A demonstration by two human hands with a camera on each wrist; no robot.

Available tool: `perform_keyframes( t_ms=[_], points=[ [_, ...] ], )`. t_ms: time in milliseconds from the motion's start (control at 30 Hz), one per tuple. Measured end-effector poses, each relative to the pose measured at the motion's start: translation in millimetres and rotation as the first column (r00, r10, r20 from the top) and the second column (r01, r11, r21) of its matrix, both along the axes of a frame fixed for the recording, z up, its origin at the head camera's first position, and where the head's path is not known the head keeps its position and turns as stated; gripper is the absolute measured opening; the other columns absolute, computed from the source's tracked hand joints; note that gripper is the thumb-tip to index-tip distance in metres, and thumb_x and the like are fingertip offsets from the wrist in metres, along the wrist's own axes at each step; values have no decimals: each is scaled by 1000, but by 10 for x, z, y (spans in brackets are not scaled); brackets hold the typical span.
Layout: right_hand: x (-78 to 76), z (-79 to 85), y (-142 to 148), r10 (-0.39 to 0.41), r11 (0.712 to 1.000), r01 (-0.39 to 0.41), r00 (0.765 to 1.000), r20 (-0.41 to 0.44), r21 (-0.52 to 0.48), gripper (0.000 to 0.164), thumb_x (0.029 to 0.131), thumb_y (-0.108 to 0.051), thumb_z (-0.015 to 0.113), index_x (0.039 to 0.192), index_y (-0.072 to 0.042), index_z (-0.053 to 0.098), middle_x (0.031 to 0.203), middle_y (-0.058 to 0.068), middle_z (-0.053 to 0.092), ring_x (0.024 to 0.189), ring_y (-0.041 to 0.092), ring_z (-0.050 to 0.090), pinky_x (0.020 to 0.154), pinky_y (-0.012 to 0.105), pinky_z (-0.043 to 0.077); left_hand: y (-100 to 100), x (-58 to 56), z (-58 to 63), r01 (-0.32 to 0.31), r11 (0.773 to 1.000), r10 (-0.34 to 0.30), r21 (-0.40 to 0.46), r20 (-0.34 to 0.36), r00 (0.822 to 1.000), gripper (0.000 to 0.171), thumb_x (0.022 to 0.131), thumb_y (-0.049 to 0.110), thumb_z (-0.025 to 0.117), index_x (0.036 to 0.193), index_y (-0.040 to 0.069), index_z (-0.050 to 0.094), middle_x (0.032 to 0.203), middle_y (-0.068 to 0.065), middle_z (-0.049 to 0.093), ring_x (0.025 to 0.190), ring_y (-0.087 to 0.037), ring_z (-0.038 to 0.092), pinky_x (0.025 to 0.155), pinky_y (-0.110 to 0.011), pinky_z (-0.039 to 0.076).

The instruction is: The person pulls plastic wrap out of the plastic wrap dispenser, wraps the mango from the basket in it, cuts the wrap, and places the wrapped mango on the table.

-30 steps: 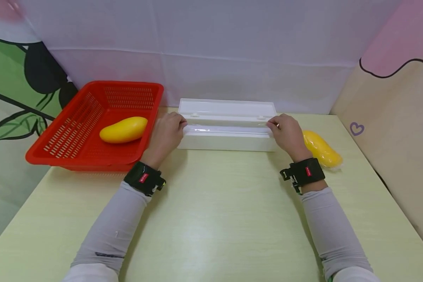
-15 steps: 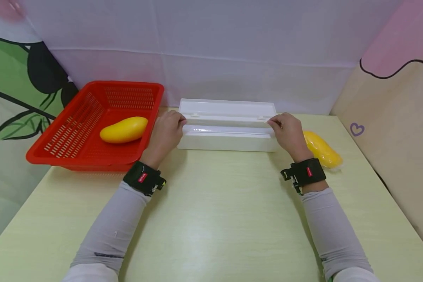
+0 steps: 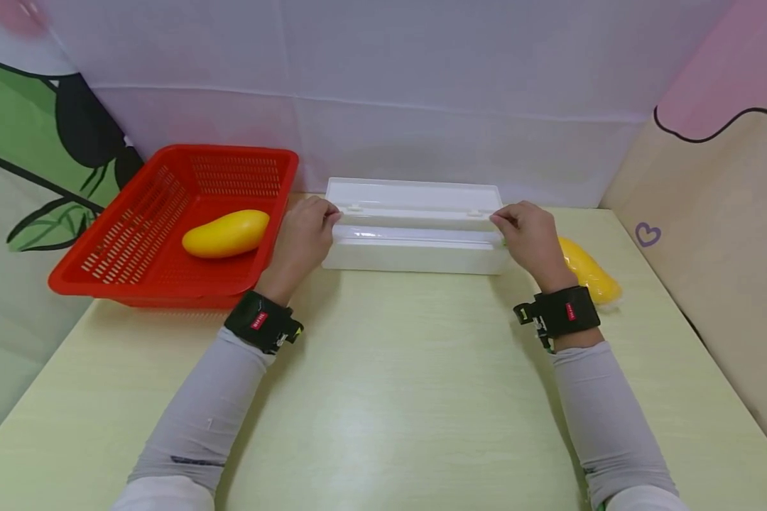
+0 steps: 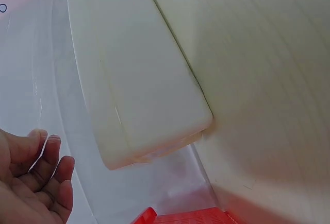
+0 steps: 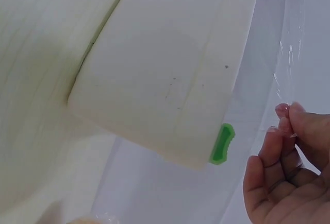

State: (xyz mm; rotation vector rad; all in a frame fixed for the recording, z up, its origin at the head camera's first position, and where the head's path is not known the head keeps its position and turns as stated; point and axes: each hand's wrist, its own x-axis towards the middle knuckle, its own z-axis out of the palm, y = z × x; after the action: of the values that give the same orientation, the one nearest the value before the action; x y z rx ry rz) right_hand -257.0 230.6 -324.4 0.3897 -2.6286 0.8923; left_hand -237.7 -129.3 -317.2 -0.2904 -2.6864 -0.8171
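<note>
"Head view: what stands at the far left?"

"A red basket with slotted walls, on the pale table. A yellow fruit lies in it, toward its right wall."

"And just beside the basket?"

"The left hand, with a black wristband below it. Thumb and fingertip pinch the edge of some clear film; the left wrist camera shows the other fingers bent."

"What's in the middle?"

"A long white box, sitting on the table between the two hands. Its lid is tipped back toward the lilac backdrop."

"Can you follow the film across?"

"Not from above, it's too faint there. The wrist cameras catch thin glints running away from the fingertips, and something glossy shows in the box's opening. A small green piece juts from the box's right end; what it is, I can't tell."

"And the right hand?"

"Well apart from the left, by that same end, its thumb and fingertips also pinching the film."

"Farthest right?"

"A wrapped yellow fruit on the table, partly hidden behind the right hand and wrist."
</note>
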Motion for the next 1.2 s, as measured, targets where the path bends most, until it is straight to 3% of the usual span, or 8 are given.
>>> perform_keyframes(
  t_ms=[400, 667, 833, 1200],
  points=[
    [54, 102, 38, -3, 1000, 3, 996, 93, 3, 24, 98, -15, 64, 107, 5, 73, 98, 19, 65, 83, 29, 53, 71, 35, 43, 27, 29, 8, -3, 1000, 4, 18, -41, 999, 18, 98, 14, 62, 107, -1, 67, 101, -14, 66, 88, -28, 56, 87, -39, 53],
    [102, 182, 83, 33, 999, -33, 988, 152, 0, 25, 99, -20, 63, 107, 2, 74, 102, 14, 67, 86, 26, 55, 72, 34, 43, 16, 67, 36, -2, 1000, 2, 4, -89, 996, 18, 97, 15, 63, 108, 1, 67, 100, -13, 67, 82, -24, 58, 82, -38, 56],
    [119, 232, 100, 72, 997, -76, 980, 186, 12, 21, 98, -14, 64, 106, 3, 74, 99, 14, 66, 88, 27, 57, 73, 36, 45, 19, 80, 57, 0, 1000, 1, 6, -98, 995, 18, 98, 14, 63, 109, 0, 67, 101, -14, 68, 82, -25, 59, 82, -38, 57],
    [147, 280, 113, 92, 995, -96, 986, 136, 21, 18, 96, -9, 66, 105, 5, 74, 100, 15, 67, 91, 28, 61, 75, 31, 46, 26, 112, 104, 5, 1000, -5, 0, -152, 988, 20, 99, 15, 61, 110, 0, 67, 101, -14, 66, 83, -25, 59, 84, -38, 57]
  ],
)
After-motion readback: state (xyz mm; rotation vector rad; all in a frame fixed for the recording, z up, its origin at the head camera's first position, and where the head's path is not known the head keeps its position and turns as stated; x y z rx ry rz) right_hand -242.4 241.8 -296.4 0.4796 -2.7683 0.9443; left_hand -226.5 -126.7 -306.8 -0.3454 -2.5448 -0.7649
